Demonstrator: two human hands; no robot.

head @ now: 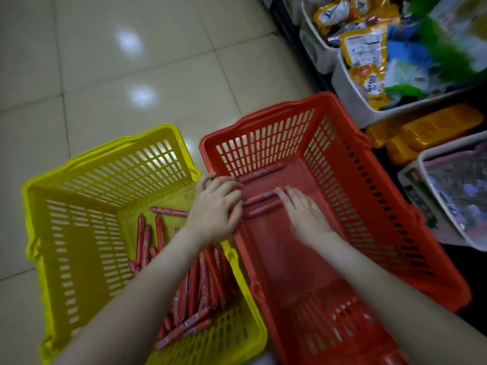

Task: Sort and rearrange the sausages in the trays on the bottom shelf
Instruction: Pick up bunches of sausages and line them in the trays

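Starting closest to us, the yellow basket (79,259) on our left holds the big loose pile of sausages (195,293), lying every which way along its right side. That's the bulk of the job, not yet touched. A few strays sit further up its floor too.

Next to it, the red basket (369,206) is almost bare at our end, just open floor. Both our arms reach into it.

Midway along, our left hand (214,206) is tucked against the red basket's left wall. Its fingers and thumb curl round the left ends of two sausages (261,204) lying side by side across the floor. Our right hand (305,214) is flat, fingers straight, with the fingertips resting on the right ends of that pair. So we're squaring the two up between the hands, we reckon. It's a bit blurry, so how firm the left grip is, we can't say.

Just past them, a third sausage (261,173) lies crosswise against the far wall, neat and parallel.

So the tally is three lined up in the red basket and dozens waiting in the yellow one. Our guess is we're barely into it.

Further off on the right are the shelf trays (350,93), white tubs stuffed with mixed packets, plus some yellow packs (427,130) below them. We can't make out any sausages back in a tray, so that part looks not yet begun. Beyond it all there's just tiled floor (105,75).
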